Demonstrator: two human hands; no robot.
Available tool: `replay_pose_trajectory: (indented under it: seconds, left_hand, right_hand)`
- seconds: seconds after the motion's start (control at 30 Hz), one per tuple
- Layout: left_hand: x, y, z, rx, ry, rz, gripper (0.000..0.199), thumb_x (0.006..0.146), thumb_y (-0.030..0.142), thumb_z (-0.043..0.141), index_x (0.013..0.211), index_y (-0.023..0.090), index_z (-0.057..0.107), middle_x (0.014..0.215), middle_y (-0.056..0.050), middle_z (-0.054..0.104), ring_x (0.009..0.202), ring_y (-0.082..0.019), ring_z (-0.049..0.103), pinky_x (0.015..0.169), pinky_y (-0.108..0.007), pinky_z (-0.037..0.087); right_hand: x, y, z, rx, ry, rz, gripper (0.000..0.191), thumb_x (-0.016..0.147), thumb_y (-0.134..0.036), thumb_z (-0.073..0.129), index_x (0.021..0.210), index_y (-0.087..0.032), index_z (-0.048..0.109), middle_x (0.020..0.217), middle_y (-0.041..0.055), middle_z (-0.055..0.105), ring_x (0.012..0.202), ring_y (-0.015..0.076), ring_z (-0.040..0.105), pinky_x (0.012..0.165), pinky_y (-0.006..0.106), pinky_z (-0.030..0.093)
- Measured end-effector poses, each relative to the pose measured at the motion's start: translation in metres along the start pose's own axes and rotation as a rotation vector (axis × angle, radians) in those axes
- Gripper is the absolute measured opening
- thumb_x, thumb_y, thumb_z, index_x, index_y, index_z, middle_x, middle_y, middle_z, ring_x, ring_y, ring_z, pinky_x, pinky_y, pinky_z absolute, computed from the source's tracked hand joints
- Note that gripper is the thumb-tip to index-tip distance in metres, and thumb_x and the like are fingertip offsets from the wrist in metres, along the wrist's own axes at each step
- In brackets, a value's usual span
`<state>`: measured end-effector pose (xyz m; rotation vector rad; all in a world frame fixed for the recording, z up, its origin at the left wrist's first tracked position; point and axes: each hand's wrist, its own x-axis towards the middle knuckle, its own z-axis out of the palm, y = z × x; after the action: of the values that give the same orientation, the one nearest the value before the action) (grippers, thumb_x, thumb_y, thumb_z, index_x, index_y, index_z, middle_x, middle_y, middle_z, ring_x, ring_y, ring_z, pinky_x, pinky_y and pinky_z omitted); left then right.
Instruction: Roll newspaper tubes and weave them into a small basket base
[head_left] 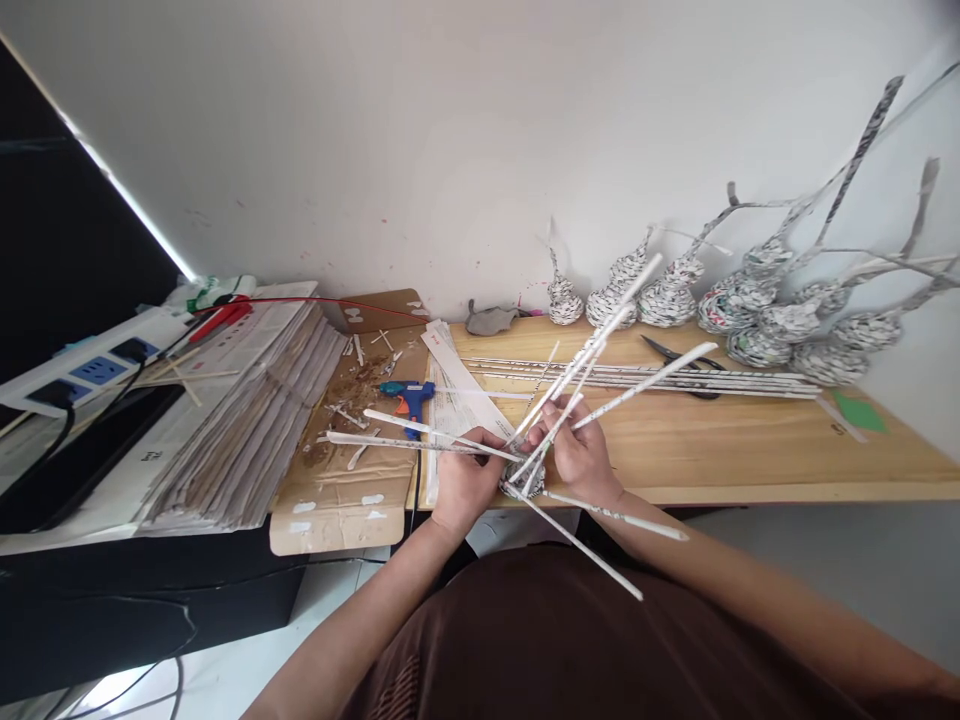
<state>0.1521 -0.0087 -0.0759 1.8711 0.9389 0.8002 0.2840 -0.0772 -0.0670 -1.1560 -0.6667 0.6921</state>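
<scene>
The left hand (pixel 469 475) grasps the small woven piece (pixel 523 482) by its side, fingers curled in near the rim. The right hand (pixel 585 455) pinches at the paper sticks (pixel 652 381) that rise from it, close to where they leave the weave. The woven piece sits between both hands at the near edge of the table (pixel 780 450), in front of the person's body; whether it touches the wood, I cannot tell. Its sticks splay out on all sides, some up, some toward the lap.

The step in hand looks like weaving the sticks around one another at an early stage, since the body is still low. The next move likely calls for folding one stick over its neighbour and pressing it snug, while the left hand keeps the base steady.

Farther out, loose sticks (pixel 750 380) lie beside the scissors (pixel 660 350), gourd-shaped pieces (pixel 667 295) line the wall, and a glue gun (pixel 414 397) lies to the left.
</scene>
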Motion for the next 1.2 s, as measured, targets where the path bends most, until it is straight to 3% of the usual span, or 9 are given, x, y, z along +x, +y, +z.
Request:
replay_pose_trajectory:
  seconds: [0.27,0.4,0.6,0.73,0.83,0.93,1.03,1.2]
  left_hand:
    - [-0.003,-0.001,0.004,-0.027,0.018,0.01,0.006,0.075,0.019,0.061,0.074,0.018,0.067,0.069,0.001,0.068,0.058,-0.011,0.059,0.058,-0.021,0.045]
    - [-0.004,0.002,0.005,-0.038,0.017,0.059,0.008,0.076,0.021,0.061,0.072,0.018,0.068,0.069,0.0,0.068,0.06,-0.011,0.059,0.059,-0.021,0.045]
    - [-0.003,0.002,0.002,0.035,0.0,0.02,0.01,0.078,0.024,0.061,0.074,0.019,0.068,0.067,0.0,0.069,0.054,-0.011,0.058,0.054,-0.021,0.043]
    - [-0.002,0.002,0.001,0.075,0.002,-0.001,0.009,0.076,0.022,0.061,0.076,0.019,0.07,0.07,0.0,0.071,0.058,-0.012,0.062,0.057,-0.021,0.046]
    - [-0.001,0.004,0.0,0.103,0.004,-0.011,0.011,0.074,0.019,0.061,0.077,0.019,0.072,0.07,-0.001,0.072,0.058,-0.013,0.064,0.058,-0.022,0.047]
    - [0.0,0.005,0.0,0.132,0.015,-0.018,0.013,0.073,0.018,0.062,0.077,0.02,0.074,0.071,-0.002,0.074,0.061,-0.014,0.066,0.061,-0.023,0.049]
    - [0.001,0.004,0.0,0.16,0.017,0.005,0.014,0.074,0.019,0.063,0.08,0.02,0.075,0.074,-0.003,0.074,0.065,-0.016,0.068,0.065,-0.025,0.051]
    - [0.0,0.003,-0.001,0.17,0.011,0.055,0.013,0.077,0.021,0.063,0.081,0.02,0.075,0.075,-0.004,0.074,0.067,-0.016,0.068,0.068,-0.026,0.052]
  right_hand:
    - [-0.004,-0.01,0.001,-0.071,-0.013,0.095,0.045,0.072,-0.042,0.073,0.102,-0.022,0.046,0.062,-0.0048,0.061,0.05,0.0145,0.06,0.046,0.025,0.049]
    - [-0.004,-0.008,0.0,-0.07,-0.043,0.116,0.058,0.066,-0.037,0.079,0.111,-0.024,0.045,0.084,0.0002,0.067,0.052,0.0149,0.063,0.048,0.028,0.053]
    - [-0.01,-0.003,-0.006,-0.21,-0.156,-0.017,0.023,0.078,-0.036,0.068,0.091,-0.019,0.06,0.086,0.0051,0.067,0.065,0.0154,0.064,0.057,0.027,0.053]
    - [-0.012,0.005,-0.01,-0.081,-0.047,0.029,0.036,0.074,-0.035,0.072,0.102,-0.022,0.054,0.085,0.0022,0.066,0.058,0.0128,0.062,0.054,0.026,0.052]
    - [-0.015,0.01,-0.012,0.028,0.096,0.06,0.045,0.067,-0.032,0.078,0.102,-0.023,0.051,0.105,0.0049,0.064,0.067,0.0137,0.066,0.063,0.029,0.056]
    - [-0.02,0.01,-0.016,0.065,0.046,0.111,0.047,0.068,-0.029,0.075,0.107,-0.024,0.05,0.12,0.0074,0.059,0.077,0.0163,0.068,0.067,0.031,0.057]
    - [-0.023,0.007,-0.019,0.042,-0.044,0.099,0.041,0.071,-0.028,0.07,0.108,-0.024,0.052,0.121,0.0073,0.059,0.082,0.018,0.069,0.073,0.033,0.057]
    - [-0.019,-0.003,-0.02,0.021,-0.029,0.127,0.033,0.073,-0.038,0.072,0.098,-0.02,0.06,0.101,0.0068,0.068,0.075,0.0179,0.068,0.07,0.034,0.057]
